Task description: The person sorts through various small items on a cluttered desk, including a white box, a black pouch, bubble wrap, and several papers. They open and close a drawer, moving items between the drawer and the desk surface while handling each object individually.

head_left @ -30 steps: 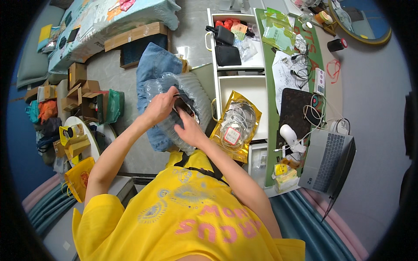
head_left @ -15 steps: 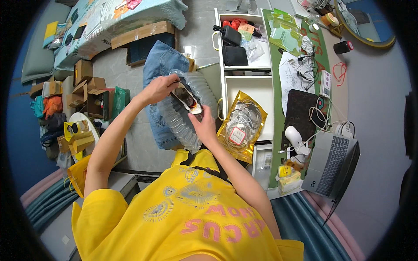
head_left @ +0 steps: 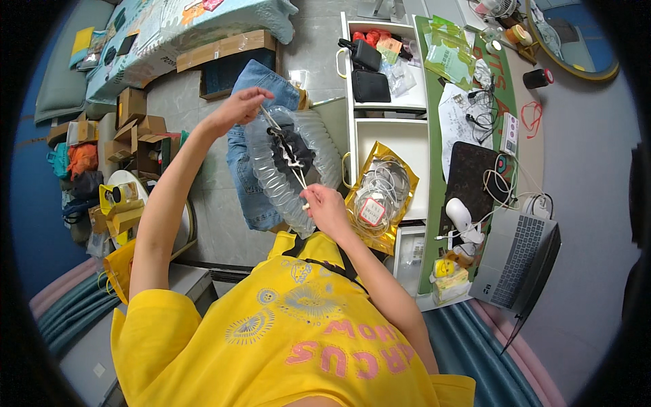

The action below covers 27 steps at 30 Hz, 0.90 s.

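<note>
Drawstring pouch, dark with a pale edge at its mouth [head_left: 306,160], sits at the centre of the clock used here, cradled in a clear air-cushion sleeve [head_left: 325,152] whose puffed ribs wrap around it. Between 10 and 11 o'clock from the pouch is the left hand [head_left: 241,110], its thumb and fingertips pinched together on the upper cord [head_left: 269,118], which runs straight from them to the mouth. At 5 o'clock is the right hand [head_left: 327,209], its thumb and fingers clamped on the lower cord [head_left: 300,178]; a small pale end pokes out beside the thumb. Thus the pouch lies between the two sets of fingertips, just apart from both, joined to them by cords alone. Its mouth is drawn to a narrow, puckered slit.

Blue jeans [head_left: 247,176] lie beneath the sleeve, showing mostly from 8 to 11 o'clock. A gold bag of coiled cables [head_left: 383,200] rests at 4 o'clock, near the right hand, leaning over a white drawer [head_left: 393,136] that stands pulled out at 3 o'clock.
</note>
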### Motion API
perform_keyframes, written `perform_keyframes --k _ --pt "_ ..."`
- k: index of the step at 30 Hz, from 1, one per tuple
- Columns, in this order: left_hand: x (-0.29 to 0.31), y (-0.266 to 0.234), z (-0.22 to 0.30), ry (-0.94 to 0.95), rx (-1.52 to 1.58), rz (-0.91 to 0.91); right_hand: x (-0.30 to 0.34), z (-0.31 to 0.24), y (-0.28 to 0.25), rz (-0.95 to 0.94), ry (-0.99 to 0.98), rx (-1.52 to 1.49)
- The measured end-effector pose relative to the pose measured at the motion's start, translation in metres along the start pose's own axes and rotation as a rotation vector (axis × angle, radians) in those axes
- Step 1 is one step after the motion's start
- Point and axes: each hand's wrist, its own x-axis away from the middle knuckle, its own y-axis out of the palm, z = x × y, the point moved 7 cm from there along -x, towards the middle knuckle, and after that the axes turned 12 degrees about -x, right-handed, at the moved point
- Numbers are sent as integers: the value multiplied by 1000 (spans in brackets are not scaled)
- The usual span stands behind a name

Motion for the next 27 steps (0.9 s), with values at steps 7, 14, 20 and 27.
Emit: perform_keyframes --k 7,14,20,27 --pt "-12 -49 -11 -40 -21 240 27 -6 -3 -89 -118 106" --pt "16 5 44 18 -539 -113 -48 -7 37 -112 -133 -160" --pt "-6 47 -5 -83 -718 -172 -106 31 67 -175 145 -738" --pt "-65 110 -64 -93 -1384 -305 -135 43 70 259 -462 -354"
